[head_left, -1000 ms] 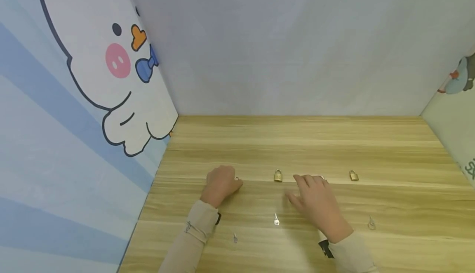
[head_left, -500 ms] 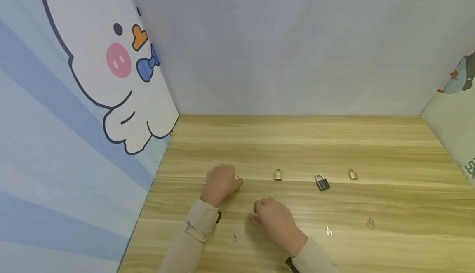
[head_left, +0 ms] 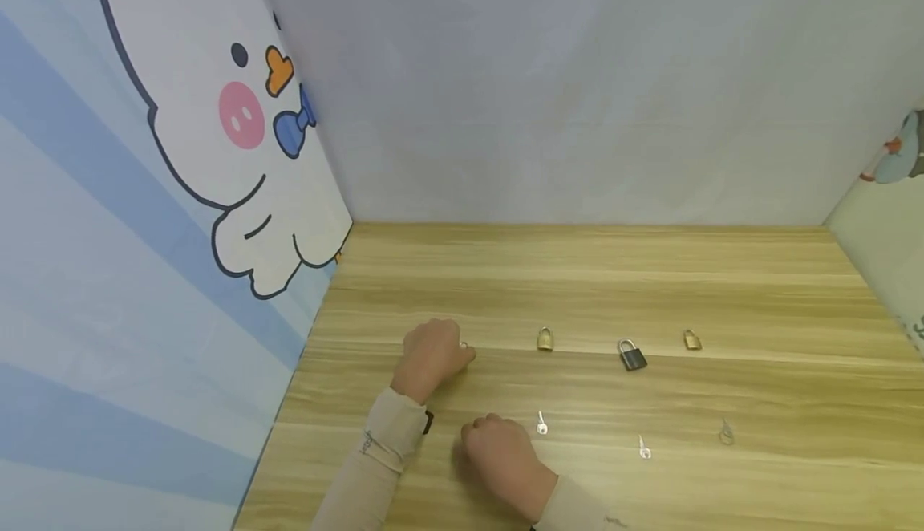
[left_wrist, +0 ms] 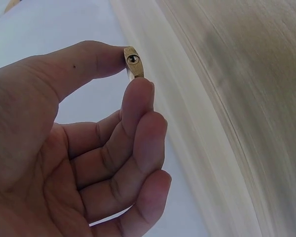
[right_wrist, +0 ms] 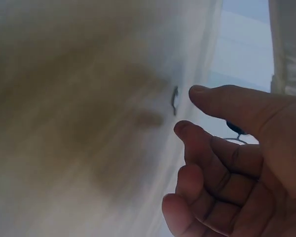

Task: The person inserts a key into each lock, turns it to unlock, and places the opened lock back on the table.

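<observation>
My left hand (head_left: 431, 358) pinches a small brass padlock (left_wrist: 133, 60) between thumb and index finger. Its keyhole shows in the left wrist view, while in the head view the hand mostly covers the lock. Lower down, my right hand (head_left: 503, 459) is over the front of the table, to the right of the left sleeve. Between its thumb and index finger is a gap in the right wrist view, and just beyond them a small key (right_wrist: 174, 100) lies on the table. The head view hides that key behind the hand.
A brass padlock (head_left: 545, 340), a black padlock (head_left: 633, 356) and another brass padlock (head_left: 692, 340) lie in a row on the wooden table (head_left: 577, 274). Nearer are keys: one (head_left: 542, 424) in the middle, another (head_left: 645, 448) further right, and one with a ring (head_left: 726, 433).
My right hand has moved left and nearer the front edge, uncovering the black padlock and two keys and covering the leftmost key. The left hand keeps its place with the brass padlock.
</observation>
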The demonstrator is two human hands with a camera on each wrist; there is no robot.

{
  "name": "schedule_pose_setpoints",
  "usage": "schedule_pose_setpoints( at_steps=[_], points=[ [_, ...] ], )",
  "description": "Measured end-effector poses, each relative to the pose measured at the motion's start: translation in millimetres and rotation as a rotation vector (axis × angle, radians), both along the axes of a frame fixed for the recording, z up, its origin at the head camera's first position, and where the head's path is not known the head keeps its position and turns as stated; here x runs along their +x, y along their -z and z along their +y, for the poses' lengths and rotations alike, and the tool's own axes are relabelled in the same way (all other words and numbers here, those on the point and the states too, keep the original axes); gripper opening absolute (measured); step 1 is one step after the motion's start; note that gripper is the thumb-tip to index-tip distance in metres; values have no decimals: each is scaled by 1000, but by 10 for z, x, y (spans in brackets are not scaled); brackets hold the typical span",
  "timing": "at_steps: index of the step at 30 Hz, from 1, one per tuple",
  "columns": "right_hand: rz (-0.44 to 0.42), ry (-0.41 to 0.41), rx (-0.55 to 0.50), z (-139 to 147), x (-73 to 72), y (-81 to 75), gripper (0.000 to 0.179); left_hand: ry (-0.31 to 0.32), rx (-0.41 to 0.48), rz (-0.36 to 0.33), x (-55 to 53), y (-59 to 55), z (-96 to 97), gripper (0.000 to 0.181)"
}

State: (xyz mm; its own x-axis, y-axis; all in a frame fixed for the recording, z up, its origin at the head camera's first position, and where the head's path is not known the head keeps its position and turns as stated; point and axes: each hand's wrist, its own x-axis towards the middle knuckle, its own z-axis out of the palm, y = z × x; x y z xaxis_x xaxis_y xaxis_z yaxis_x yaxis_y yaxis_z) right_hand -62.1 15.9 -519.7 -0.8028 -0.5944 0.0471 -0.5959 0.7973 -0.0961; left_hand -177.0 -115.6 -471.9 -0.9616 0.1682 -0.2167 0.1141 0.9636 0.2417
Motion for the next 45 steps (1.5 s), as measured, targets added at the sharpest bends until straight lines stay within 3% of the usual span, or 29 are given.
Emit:
schedule_pose_setpoints(
  at_steps=[5, 13, 20, 27, 33, 38, 45],
  points=[
    [-35, 24, 12, -65, 20, 36, 16, -4, 8, 8, 9, 3, 1, 49],
    [-10, 108, 13, -109, 73, 35, 18, -7, 15, 0, 2, 6, -11, 48],
    [-146, 179, -19, -130, 33, 27, 19, -13, 41, -2, -40, -19, -17, 46],
    [-433, 149, -282, 8, -43, 24, 17, -18, 40, -13, -59, -10, -52, 49],
    [-606, 79, -504, 162, -169, 27, 9, -8, 39, -7, -78, 7, -69, 53],
    [-660, 91, -663, 273, -281, 21, 7, 5, 49, -15, -70, 6, -63, 53],
    [-699, 196, -872, 341, -383, 82, 7, 21, 76, -10, -77, -4, -48, 54]
  ],
)
